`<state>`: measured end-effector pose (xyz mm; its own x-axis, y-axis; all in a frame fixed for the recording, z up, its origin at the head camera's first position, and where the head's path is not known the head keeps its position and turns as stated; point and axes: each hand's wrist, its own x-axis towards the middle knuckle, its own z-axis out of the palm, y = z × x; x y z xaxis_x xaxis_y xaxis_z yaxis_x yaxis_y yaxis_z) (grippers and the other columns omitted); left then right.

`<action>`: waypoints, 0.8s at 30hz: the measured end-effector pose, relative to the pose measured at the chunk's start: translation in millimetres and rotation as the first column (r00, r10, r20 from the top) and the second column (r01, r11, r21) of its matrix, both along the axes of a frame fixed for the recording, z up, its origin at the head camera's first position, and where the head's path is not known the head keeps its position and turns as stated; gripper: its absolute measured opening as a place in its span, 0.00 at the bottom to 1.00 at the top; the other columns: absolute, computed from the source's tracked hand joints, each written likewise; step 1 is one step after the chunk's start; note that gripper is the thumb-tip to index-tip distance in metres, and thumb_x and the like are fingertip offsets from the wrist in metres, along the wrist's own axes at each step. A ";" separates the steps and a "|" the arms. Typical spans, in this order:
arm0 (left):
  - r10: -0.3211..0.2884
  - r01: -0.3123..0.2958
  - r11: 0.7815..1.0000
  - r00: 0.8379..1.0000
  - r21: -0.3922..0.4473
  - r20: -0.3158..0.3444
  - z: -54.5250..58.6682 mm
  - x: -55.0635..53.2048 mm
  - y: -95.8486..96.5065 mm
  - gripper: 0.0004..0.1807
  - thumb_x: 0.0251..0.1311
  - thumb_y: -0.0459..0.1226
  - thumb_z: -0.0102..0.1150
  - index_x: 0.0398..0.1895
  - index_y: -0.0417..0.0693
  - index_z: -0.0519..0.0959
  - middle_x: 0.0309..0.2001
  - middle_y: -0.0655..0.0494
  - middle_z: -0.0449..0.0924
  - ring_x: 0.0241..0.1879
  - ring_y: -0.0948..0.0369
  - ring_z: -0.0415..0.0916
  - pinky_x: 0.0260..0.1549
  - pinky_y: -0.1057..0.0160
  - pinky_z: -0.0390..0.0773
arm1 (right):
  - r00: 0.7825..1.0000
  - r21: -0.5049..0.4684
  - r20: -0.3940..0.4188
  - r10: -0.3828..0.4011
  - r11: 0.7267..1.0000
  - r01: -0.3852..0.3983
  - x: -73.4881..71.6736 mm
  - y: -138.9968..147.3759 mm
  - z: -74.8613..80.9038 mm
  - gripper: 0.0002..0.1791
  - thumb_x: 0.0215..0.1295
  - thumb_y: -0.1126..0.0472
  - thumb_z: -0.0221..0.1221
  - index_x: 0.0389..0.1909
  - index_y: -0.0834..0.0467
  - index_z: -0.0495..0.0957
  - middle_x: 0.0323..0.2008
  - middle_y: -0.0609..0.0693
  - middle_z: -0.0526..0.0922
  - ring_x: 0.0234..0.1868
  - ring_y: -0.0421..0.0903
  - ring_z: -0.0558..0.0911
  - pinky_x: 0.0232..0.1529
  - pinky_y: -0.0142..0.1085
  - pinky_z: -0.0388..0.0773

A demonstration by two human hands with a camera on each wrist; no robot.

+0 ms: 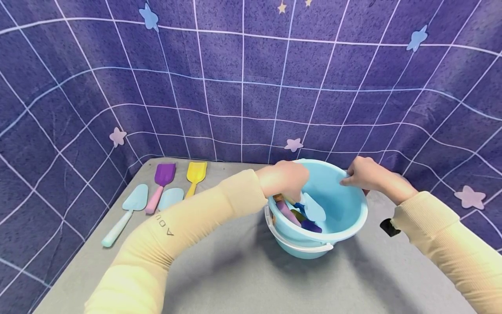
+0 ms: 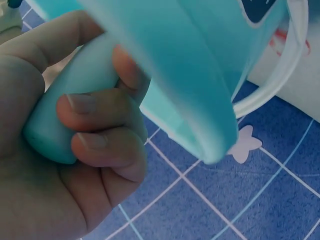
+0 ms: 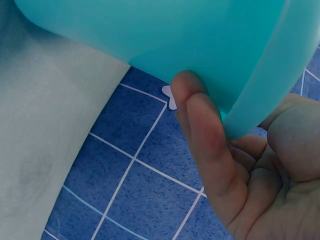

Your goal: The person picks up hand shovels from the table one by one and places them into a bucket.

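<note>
Behind the bucket (image 1: 343, 205) and gray table (image 1: 223, 274) hangs purple cloth (image 1: 259, 98) (star-dotted).

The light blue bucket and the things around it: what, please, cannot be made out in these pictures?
Toys in the bucket: their exact number; in the head view they overlap and the left hand blocks part.
Light blue scoop and yellow shovel outside: their lower ends; in the head view the left sleeve hides them.
Dark patch on the bucket: cut off by the left wrist view's top edge.
</note>
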<state>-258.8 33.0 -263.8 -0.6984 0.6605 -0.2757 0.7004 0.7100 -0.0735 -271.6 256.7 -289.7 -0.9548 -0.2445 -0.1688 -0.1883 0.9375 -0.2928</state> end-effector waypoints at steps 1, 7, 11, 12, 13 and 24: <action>-0.003 0.003 1.000 1.000 -0.001 -0.002 -1.7 0.4 1.2 0.14 0.53 0.46 0.62 0.22 0.55 0.68 0.22 0.61 0.63 0.27 0.62 0.66 0.27 0.63 0.71 | 1.000 0.001 -0.001 0.000 1.000 0.000 0.0 0.0 0.0 0.13 0.57 0.58 0.63 0.24 0.66 0.80 0.15 0.49 0.77 0.13 0.41 0.77 0.18 0.34 0.76; -0.029 0.028 0.999 0.999 -0.023 -0.014 -14.4 1.8 7.0 0.15 0.52 0.52 0.65 0.28 0.54 0.74 0.26 0.62 0.70 0.31 0.61 0.68 0.33 0.62 0.72 | 1.000 0.007 -0.020 0.006 1.000 -0.006 1.2 -0.4 -0.4 0.14 0.56 0.58 0.64 0.19 0.63 0.78 0.13 0.48 0.75 0.12 0.40 0.76 0.17 0.33 0.75; -0.047 0.046 0.998 0.999 -0.042 -0.024 -21.6 2.1 8.9 0.16 0.51 0.53 0.65 0.32 0.53 0.76 0.28 0.62 0.72 0.30 0.61 0.68 0.34 0.62 0.73 | 1.000 0.005 -0.024 0.007 1.000 -0.007 1.8 -0.6 -0.4 0.14 0.56 0.58 0.64 0.18 0.62 0.77 0.13 0.47 0.74 0.12 0.40 0.76 0.17 0.33 0.74; -0.046 0.045 0.998 0.999 -0.044 -0.022 -23.2 2.2 9.3 0.16 0.51 0.53 0.65 0.33 0.53 0.76 0.28 0.62 0.73 0.31 0.61 0.68 0.35 0.61 0.73 | 1.000 0.003 -0.020 0.007 1.000 -0.006 1.9 -0.7 -0.3 0.14 0.56 0.58 0.64 0.18 0.63 0.78 0.13 0.47 0.75 0.12 0.40 0.76 0.17 0.33 0.75; -0.046 0.045 0.998 0.999 -0.043 -0.022 -24.7 2.2 9.5 0.17 0.51 0.53 0.65 0.34 0.53 0.77 0.29 0.62 0.73 0.31 0.61 0.69 0.35 0.61 0.73 | 1.000 0.002 -0.016 0.006 1.000 -0.006 1.9 -0.9 -0.2 0.14 0.57 0.58 0.64 0.19 0.63 0.78 0.13 0.48 0.75 0.12 0.40 0.76 0.17 0.33 0.75; -0.039 0.037 0.998 0.998 -0.051 -0.049 -35.0 3.6 13.7 0.15 0.52 0.52 0.64 0.31 0.54 0.75 0.29 0.62 0.73 0.31 0.61 0.70 0.34 0.60 0.75 | 1.000 -0.010 0.000 0.001 1.000 -0.001 1.1 -1.2 0.1 0.13 0.57 0.58 0.63 0.25 0.67 0.81 0.16 0.49 0.78 0.13 0.41 0.78 0.17 0.34 0.76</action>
